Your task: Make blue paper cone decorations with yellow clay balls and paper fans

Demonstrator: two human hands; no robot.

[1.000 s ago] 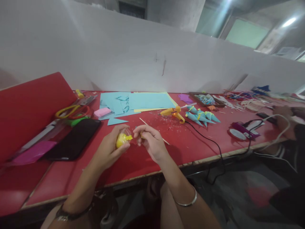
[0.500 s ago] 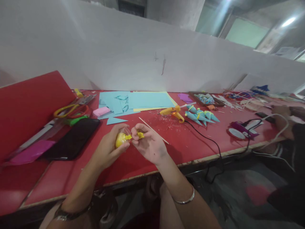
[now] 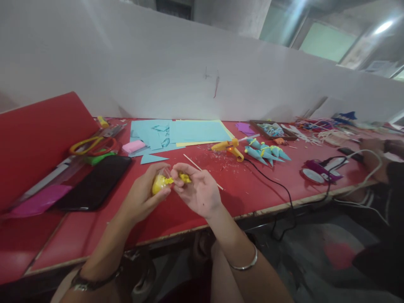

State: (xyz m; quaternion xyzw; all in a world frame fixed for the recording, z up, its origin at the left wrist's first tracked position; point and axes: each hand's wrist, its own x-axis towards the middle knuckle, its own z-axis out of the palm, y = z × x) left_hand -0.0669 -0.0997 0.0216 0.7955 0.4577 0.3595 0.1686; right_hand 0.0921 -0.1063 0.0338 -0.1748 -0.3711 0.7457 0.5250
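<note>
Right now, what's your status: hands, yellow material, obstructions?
Left hand holding clear-wrapped yellow lump. Right hand holding small yellow piece. Thin stick beyond right hand, partly hidden.

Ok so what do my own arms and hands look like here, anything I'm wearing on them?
Your left hand and right hand are both ungloved, and no sleeves show on your forearms. Your left arm wears a thin dark band with a shiny metal-looking piece; your right arm wears a smooth, rounded, silver-coloured bangle.
</note>
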